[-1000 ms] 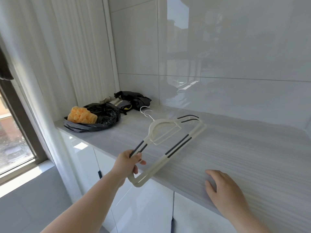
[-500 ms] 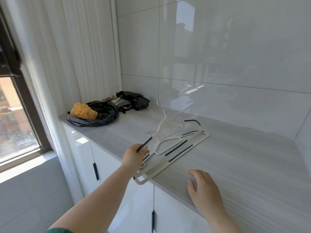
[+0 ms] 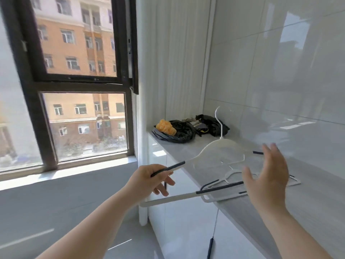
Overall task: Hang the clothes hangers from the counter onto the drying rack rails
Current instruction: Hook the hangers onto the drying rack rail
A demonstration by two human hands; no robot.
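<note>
Head view: the left hand grips the black-padded left end of a white hanger, holding it upright in the air over the near left edge of the tabletop, hook up. The right hand is raised at the hanger's right end, fingers straight and spread, holding nothing. A second hanger lies flat on the tabletop below them. A black bag sits at the far left end, beside the window.
</note>
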